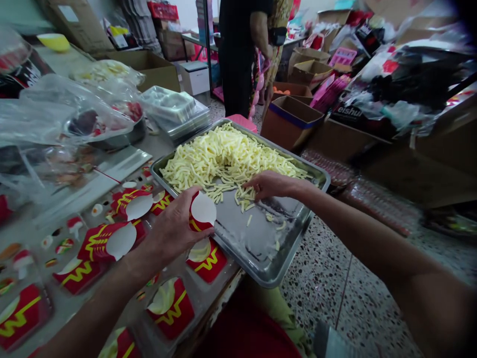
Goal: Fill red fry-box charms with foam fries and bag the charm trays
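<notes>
My left hand (175,219) is closed around a small red and yellow fry carton (203,211) with a white inner face, held over the near left edge of a metal tray (242,238). A heap of pale yellow fry-shaped sticks (227,154) covers the far half of the tray. My right hand (270,185) reaches in at the heap's near edge, its fingertips among several sticks; what they grip, if anything, is hidden. Stacks of folded cartons (108,241) lie to the left. Filled cartons in clear plastic moulds (171,308) lie nearer me.
Plastic bags and a metal bowl (119,136) crowd the table's far left, beside stacked clear trays (169,107). Another person (244,54) stands beyond the tray. Cardboard boxes (292,117) and packed goods line the right, above a speckled floor (328,278).
</notes>
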`<action>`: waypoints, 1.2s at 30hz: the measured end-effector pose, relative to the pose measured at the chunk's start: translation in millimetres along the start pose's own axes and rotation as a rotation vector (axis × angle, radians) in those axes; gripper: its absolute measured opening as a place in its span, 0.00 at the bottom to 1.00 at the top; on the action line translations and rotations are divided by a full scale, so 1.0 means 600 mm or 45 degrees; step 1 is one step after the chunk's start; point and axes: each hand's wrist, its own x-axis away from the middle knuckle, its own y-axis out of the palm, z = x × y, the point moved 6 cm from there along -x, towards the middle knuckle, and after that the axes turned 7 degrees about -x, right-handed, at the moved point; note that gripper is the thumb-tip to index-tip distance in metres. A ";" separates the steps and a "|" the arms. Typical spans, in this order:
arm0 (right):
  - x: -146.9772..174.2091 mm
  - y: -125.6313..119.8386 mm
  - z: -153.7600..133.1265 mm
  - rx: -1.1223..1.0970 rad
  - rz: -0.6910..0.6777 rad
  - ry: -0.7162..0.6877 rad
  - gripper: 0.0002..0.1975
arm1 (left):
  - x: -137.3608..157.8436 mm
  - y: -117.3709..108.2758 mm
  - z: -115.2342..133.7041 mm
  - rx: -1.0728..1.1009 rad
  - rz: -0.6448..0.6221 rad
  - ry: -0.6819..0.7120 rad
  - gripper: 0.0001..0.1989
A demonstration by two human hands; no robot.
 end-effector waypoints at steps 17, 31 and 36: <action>0.052 0.002 -0.011 -0.925 0.390 0.475 0.15 | -0.049 0.041 0.072 -0.399 -0.112 -0.078 0.40; -0.010 0.002 -0.123 -0.486 0.552 0.258 0.09 | -0.117 0.081 0.076 -0.150 0.180 -0.159 0.33; -0.080 -0.110 -0.156 -0.473 0.776 0.116 0.10 | -0.172 -0.005 0.052 -0.035 0.385 -0.128 0.39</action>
